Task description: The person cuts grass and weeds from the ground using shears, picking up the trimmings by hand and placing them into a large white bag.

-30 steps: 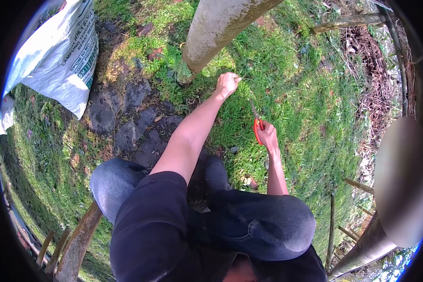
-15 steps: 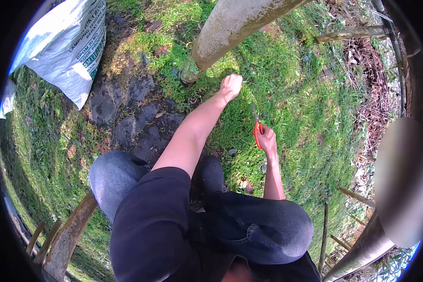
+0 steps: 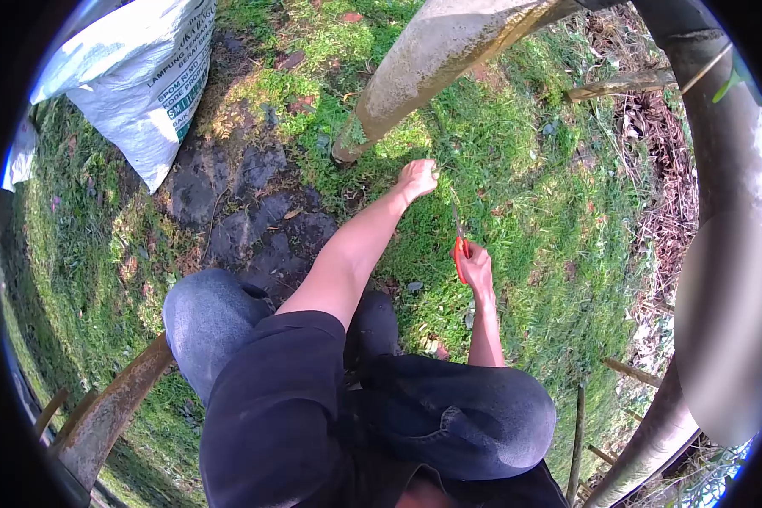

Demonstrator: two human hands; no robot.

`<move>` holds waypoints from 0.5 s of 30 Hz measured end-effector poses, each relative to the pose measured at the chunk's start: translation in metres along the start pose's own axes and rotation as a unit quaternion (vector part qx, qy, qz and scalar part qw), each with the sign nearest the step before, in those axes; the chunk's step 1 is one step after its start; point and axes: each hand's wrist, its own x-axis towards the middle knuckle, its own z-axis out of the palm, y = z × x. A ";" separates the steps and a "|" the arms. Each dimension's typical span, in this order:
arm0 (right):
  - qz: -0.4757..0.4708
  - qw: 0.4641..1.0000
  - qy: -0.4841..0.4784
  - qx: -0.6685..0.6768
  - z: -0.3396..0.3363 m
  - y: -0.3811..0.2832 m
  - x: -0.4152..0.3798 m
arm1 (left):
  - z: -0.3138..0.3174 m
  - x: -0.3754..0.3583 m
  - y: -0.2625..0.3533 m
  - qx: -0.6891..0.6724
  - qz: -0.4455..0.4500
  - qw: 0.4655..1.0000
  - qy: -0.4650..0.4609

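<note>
My right hand [image 3: 477,269] is wrapped round the orange handles of a pair of scissors [image 3: 461,256]. Their narrow metal blades point away from me, toward my left hand; how far they are parted is too small to tell. My left hand [image 3: 418,179] reaches further out and is closed low over the green ground cover, with thin pale-green grass [image 3: 443,179] at its fingertips. The blade tips end just beside this hand, near those stems. What lies inside the left fist is mostly hidden.
A thick, weathered post [image 3: 398,89] rises just beyond my left hand. Upper left stands a white printed sack [image 3: 135,85], beside dark flat stones [image 3: 245,224]. Bamboo poles [image 3: 711,110] and dry litter [image 3: 665,169] line the right side. My knees frame the near ground.
My view has shifted slightly. Both hands have come a little nearer to me, the left one more so, bringing it closer to the scissor tips. Each keeps its grip.
</note>
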 end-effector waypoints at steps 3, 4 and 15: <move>-0.002 1.000 0.006 -0.012 0.007 0.011 -0.001 | 0.016 -0.008 -0.007 -0.067 -0.019 0.998 -0.005; -0.002 1.000 0.010 -0.016 0.008 0.014 0.000 | 0.035 -0.001 -0.021 -0.131 -0.014 0.991 -0.023; 0.024 1.000 -0.003 0.005 0.002 0.022 0.003 | 0.023 -0.019 -0.001 -0.053 -0.058 0.995 -0.060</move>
